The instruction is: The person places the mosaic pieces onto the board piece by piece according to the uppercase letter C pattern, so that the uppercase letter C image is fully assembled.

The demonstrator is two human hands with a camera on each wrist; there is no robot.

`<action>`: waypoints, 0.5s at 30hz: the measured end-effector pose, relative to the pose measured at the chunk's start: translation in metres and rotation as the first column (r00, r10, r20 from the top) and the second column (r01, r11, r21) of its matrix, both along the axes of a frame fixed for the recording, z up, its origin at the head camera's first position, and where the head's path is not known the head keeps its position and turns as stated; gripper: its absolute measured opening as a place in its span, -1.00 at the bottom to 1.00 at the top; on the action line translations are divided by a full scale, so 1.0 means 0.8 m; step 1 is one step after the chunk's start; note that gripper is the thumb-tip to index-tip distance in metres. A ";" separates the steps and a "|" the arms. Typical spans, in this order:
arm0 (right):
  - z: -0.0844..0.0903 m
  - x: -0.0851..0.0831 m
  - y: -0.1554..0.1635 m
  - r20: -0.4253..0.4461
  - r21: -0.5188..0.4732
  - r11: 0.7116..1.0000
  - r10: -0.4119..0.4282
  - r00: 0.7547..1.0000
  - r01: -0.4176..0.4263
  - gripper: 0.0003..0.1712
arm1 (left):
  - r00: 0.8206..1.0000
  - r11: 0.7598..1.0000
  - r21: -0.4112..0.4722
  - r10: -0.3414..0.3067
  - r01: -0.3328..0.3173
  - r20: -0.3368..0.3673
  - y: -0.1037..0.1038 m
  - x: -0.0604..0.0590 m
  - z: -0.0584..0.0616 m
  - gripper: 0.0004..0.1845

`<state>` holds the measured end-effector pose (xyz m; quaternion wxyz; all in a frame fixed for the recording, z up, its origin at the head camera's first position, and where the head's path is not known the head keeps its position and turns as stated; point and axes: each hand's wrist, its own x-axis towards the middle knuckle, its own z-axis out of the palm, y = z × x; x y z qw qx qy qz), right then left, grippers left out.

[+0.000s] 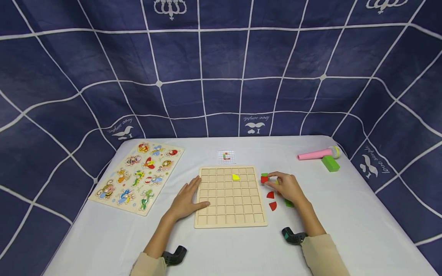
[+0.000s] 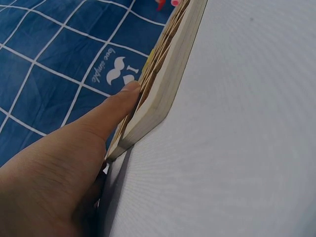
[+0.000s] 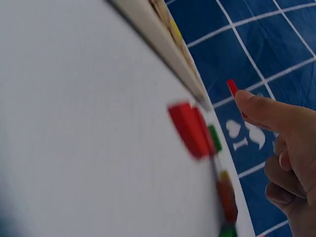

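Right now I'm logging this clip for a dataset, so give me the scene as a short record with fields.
left hand: left hand rests flat on the grid board's left edge
right hand: right hand pinches a small red piece
on board: one yellow piece
loose pieces: red quarter-circles, green ones partly hidden
left of board: animal puzzle
far right: pink microphone, green block

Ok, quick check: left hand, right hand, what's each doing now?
Left hand: open, flat against the grid board edge.
Right hand: pinching a small red piece.
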<state>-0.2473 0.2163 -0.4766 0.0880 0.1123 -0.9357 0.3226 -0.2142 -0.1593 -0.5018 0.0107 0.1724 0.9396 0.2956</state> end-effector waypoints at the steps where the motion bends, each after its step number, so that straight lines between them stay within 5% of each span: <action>1: 0.003 -0.001 -0.007 -0.009 -0.004 1.000 0.007 1.000 -0.007 -0.60 | 1.000 1.000 0.000 0.000 0.000 0.002 0.000 0.000 0.000 0.06; 15: 0.012 -0.025 -0.117 -0.038 -0.031 0.995 0.090 0.995 -0.091 -0.63 | 1.000 1.000 0.002 0.002 -0.002 -0.010 0.001 -0.001 0.000 0.05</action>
